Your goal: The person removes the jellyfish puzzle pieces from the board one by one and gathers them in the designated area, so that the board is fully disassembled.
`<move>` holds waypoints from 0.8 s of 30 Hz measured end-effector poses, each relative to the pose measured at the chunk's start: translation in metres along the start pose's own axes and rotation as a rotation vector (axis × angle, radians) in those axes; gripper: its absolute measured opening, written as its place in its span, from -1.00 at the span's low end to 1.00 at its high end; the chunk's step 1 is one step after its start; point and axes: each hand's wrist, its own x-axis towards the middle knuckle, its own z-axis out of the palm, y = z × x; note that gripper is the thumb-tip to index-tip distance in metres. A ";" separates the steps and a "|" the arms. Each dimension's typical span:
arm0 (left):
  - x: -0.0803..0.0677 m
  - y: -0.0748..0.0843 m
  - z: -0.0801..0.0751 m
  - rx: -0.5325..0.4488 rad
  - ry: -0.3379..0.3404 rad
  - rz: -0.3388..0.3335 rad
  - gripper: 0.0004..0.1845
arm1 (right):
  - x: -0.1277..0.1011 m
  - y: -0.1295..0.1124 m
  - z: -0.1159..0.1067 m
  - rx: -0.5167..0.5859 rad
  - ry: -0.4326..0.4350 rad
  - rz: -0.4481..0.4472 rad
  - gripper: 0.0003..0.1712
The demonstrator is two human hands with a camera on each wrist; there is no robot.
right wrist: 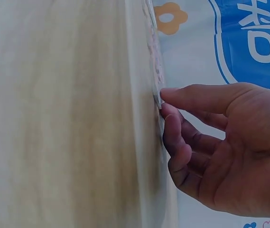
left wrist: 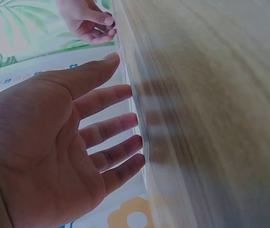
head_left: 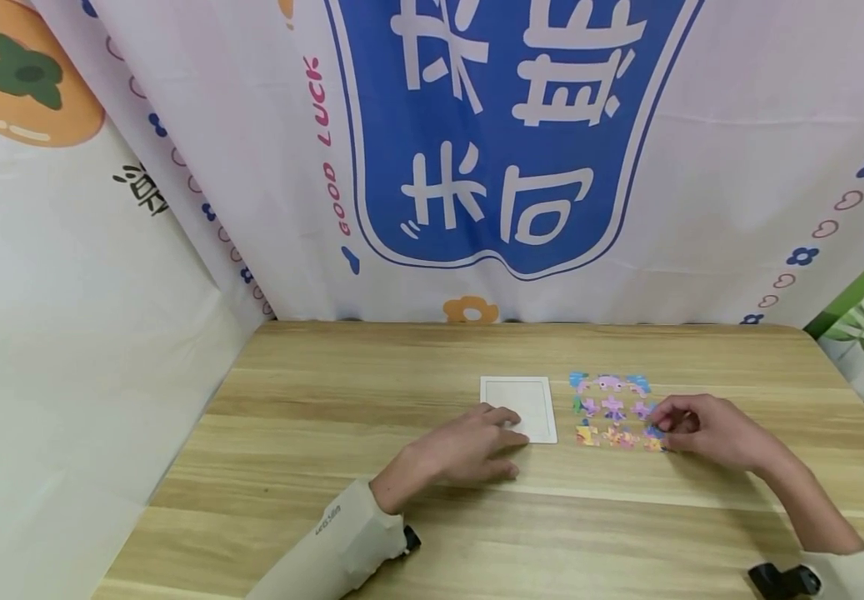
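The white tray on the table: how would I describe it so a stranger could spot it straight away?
Start from the light wooden table below the big blue and white banner. Near its middle lies a flat white rectangular tray, with the left hand resting fingers on its near corner. Unlike the colourful loose puzzle pieces to its right, it is plain, blank and in one piece.

Wooden table [head_left: 327, 467], white puzzle tray [head_left: 519, 407], loose colourful puzzle pieces [head_left: 611, 410]

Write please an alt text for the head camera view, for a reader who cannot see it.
A person's right hand pinches a colourful puzzle piece at the edge of loose pieces spread out on a wooden table. The left hand rests its straight fingers on a white tray beside them; a printed cloth hangs behind.
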 end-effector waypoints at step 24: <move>-0.038 -0.037 -0.009 -0.105 0.154 -0.085 -0.36 | -0.027 -0.009 -0.012 -0.256 0.176 0.047 -0.74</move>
